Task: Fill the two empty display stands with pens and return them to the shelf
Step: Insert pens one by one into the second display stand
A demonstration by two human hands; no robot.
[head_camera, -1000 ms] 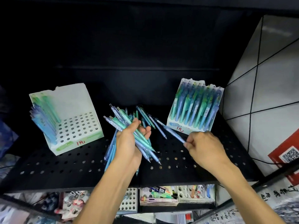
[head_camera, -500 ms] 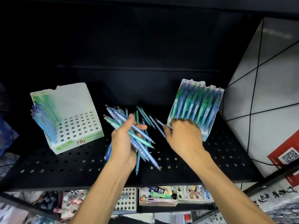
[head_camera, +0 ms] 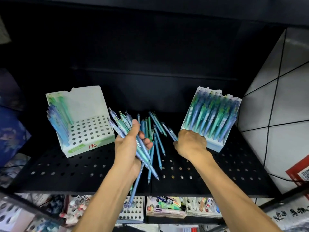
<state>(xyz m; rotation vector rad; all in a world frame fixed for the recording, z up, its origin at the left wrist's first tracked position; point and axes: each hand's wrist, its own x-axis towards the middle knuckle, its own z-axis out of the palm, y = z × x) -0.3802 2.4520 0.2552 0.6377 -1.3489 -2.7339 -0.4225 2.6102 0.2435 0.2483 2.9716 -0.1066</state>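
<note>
A: Status of hands?
B: Left hand [head_camera: 129,146] clamped on bundle of pens [head_camera: 133,139]. Right hand [head_camera: 190,143] curled round one pen [head_camera: 172,133], touching right stand [head_camera: 215,144].
A: Stands?
B: Right stand full, tilted on black shelf [head_camera: 66,171]. Left stand [head_camera: 87,131] mostly open holes, pens along left edge only.

Single head-worn wide-angle view, facing forward and down onto a black perforated shelf [head_camera: 66,171], close range, both forearms entering from the bottom edge
</note>
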